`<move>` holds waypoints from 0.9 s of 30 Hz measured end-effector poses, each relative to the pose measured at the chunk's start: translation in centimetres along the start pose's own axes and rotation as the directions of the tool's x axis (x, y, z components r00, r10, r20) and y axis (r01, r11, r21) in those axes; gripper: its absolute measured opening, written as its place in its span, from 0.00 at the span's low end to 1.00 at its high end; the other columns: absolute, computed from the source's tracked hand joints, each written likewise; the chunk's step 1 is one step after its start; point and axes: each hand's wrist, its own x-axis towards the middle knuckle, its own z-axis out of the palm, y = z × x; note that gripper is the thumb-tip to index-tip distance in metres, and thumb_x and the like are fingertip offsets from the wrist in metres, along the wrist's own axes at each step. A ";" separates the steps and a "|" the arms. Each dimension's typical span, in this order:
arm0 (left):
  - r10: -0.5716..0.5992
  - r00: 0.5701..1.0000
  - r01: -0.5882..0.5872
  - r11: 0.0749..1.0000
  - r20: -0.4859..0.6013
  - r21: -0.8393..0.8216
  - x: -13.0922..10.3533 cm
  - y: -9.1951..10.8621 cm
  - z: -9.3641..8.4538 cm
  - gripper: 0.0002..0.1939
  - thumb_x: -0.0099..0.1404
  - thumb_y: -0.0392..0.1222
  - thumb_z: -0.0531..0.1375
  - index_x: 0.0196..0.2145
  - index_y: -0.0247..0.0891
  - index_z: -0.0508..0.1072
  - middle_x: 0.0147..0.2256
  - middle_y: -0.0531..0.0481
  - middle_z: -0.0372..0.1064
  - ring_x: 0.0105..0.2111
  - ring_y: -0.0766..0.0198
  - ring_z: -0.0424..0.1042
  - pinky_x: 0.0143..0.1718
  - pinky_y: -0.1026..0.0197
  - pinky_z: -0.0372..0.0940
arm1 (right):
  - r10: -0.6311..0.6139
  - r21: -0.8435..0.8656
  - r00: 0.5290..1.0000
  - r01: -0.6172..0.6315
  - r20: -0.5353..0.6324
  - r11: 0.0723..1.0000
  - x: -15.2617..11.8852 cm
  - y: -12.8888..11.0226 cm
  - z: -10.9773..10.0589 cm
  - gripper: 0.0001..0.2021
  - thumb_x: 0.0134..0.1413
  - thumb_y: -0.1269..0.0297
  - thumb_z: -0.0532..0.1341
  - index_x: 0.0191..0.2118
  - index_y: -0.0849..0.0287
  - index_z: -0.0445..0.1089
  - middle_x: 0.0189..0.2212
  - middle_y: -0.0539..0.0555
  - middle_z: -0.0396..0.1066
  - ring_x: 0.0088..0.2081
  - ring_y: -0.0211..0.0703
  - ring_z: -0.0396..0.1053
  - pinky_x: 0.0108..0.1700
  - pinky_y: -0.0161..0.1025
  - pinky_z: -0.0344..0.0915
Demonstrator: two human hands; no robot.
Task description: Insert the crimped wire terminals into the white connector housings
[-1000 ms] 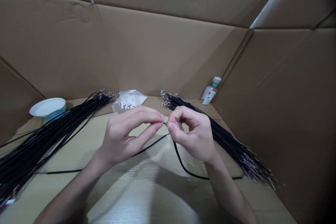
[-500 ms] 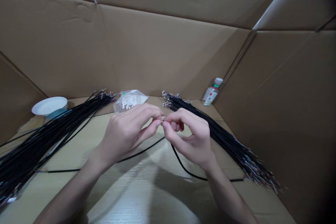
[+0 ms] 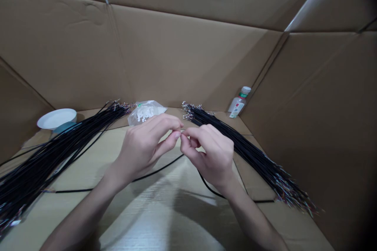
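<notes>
Both my hands meet at the middle of the view, fingertips pinched together. My left hand [image 3: 147, 145] and my right hand [image 3: 210, 149] touch at the tips, and whatever sits between them is too small to make out. A black cable [image 3: 160, 169] runs from the left, under my left wrist, up toward the fingertips. Its other stretch [image 3: 212, 191] curves down below my right hand and passes under my right wrist. Behind my left hand lies a clear plastic bag [image 3: 145, 113] with small white pieces inside.
A large bundle of black cables [image 3: 59, 153] lies at the left, another [image 3: 250, 155] at the right, both with thin coloured wire ends. A white bowl [image 3: 55, 118] stands back left, a bottle [image 3: 239, 102] back right. Cardboard walls [image 3: 188, 59] rise behind and beside.
My right hand has moved slightly left, its fingertips now closer against those of my left hand. The small bit seen between the fingertips is now hidden.
</notes>
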 end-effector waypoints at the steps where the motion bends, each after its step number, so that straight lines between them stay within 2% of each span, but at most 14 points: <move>1: -0.025 1.000 0.025 0.999 0.002 -0.040 0.0 0.0 0.1 0.02 0.75 0.36 0.59 0.42 0.41 0.71 0.42 0.50 0.78 0.43 0.63 0.77 0.46 0.62 0.67 | 0.039 0.047 0.999 -0.039 0.000 0.998 0.0 0.0 0.0 0.08 0.64 0.72 0.62 0.32 0.57 0.72 0.22 0.46 0.64 0.25 0.37 0.61 0.29 0.38 0.57; 3: -0.101 0.995 0.099 0.985 -0.006 -0.140 0.1 -0.1 0.1 0.03 0.76 0.38 0.60 0.41 0.40 0.72 0.42 0.50 0.78 0.43 0.63 0.77 0.45 0.63 0.67 | 0.159 0.193 0.986 -0.164 0.043 0.967 0.1 -0.1 -0.1 0.08 0.64 0.73 0.62 0.32 0.57 0.71 0.23 0.45 0.63 0.25 0.35 0.60 0.30 0.37 0.57; 5: -0.238 0.971 0.234 0.942 0.013 -0.238 0.2 -0.2 0.0 0.06 0.76 0.43 0.59 0.41 0.40 0.73 0.41 0.50 0.77 0.42 0.63 0.76 0.42 0.63 0.67 | 0.288 0.322 0.950 -0.312 0.122 0.894 0.1 0.0 -0.4 0.07 0.62 0.73 0.63 0.32 0.57 0.70 0.23 0.44 0.62 0.25 0.33 0.59 0.29 0.35 0.57; 8: -0.433 0.886 0.464 0.832 0.165 -0.305 0.4 -0.2 -0.3 0.14 0.77 0.50 0.57 0.39 0.39 0.75 0.35 0.52 0.73 0.36 0.64 0.71 0.37 0.63 0.64 | 0.405 0.398 0.888 -0.459 0.217 0.794 0.2 0.0 -0.9 0.07 0.60 0.72 0.64 0.31 0.57 0.71 0.22 0.42 0.61 0.24 0.32 0.58 0.27 0.33 0.55; 10: -0.476 0.834 0.548 0.773 0.279 -0.320 0.6 -0.2 -0.5 0.18 0.77 0.53 0.56 0.35 0.38 0.75 0.31 0.54 0.70 0.33 0.65 0.67 0.35 0.63 0.61 | 0.441 0.403 0.858 -0.513 0.263 0.758 0.3 0.0 -1.1 0.06 0.59 0.72 0.65 0.30 0.58 0.71 0.21 0.42 0.61 0.24 0.31 0.58 0.26 0.32 0.54; 12: -0.482 0.802 0.591 0.727 0.353 -0.349 0.6 -0.2 -0.8 0.19 0.76 0.53 0.58 0.31 0.38 0.74 0.28 0.55 0.68 0.31 0.66 0.65 0.33 0.63 0.59 | 0.457 0.399 0.839 -0.544 0.296 0.739 0.5 0.0 -1.3 0.06 0.58 0.72 0.65 0.30 0.58 0.71 0.21 0.42 0.61 0.23 0.31 0.57 0.26 0.32 0.53; 15: -0.478 0.761 0.642 0.653 0.439 -0.402 0.8 -0.2 -1.0 0.18 0.75 0.51 0.60 0.31 0.38 0.75 0.28 0.55 0.68 0.30 0.67 0.65 0.33 0.64 0.59 | 0.451 0.386 0.839 -0.542 0.305 0.746 0.6 -0.2 -1.5 0.06 0.57 0.73 0.65 0.29 0.58 0.71 0.21 0.42 0.60 0.23 0.31 0.55 0.25 0.32 0.53; 18: -0.458 0.733 0.676 0.573 0.503 -0.463 1.1 -0.2 -1.0 0.17 0.75 0.50 0.59 0.32 0.37 0.76 0.30 0.54 0.69 0.31 0.68 0.66 0.35 0.65 0.61 | 0.406 0.336 0.863 -0.494 0.299 0.802 0.6 -0.3 -1.8 0.06 0.56 0.73 0.64 0.29 0.59 0.71 0.21 0.41 0.58 0.23 0.31 0.55 0.27 0.33 0.53; 23: -0.408 0.705 0.706 0.470 0.579 -0.529 1.1 0.1 -0.6 0.17 0.74 0.48 0.59 0.30 0.36 0.73 0.29 0.54 0.67 0.30 0.68 0.65 0.34 0.66 0.62 | 0.305 0.256 0.902 -0.387 0.305 0.886 0.5 -0.3 -2.7 0.06 0.51 0.77 0.64 0.27 0.60 0.71 0.20 0.41 0.54 0.23 0.30 0.52 0.27 0.34 0.51; 27: -0.372 0.678 0.732 0.417 0.634 -0.539 0.9 0.1 -0.2 0.17 0.74 0.50 0.60 0.31 0.36 0.74 0.28 0.55 0.66 0.28 0.69 0.64 0.33 0.66 0.62 | 0.241 0.225 0.906 -0.331 0.349 0.917 0.5 -0.4 -3.2 0.07 0.51 0.77 0.64 0.26 0.60 0.70 0.20 0.40 0.53 0.23 0.29 0.52 0.27 0.34 0.49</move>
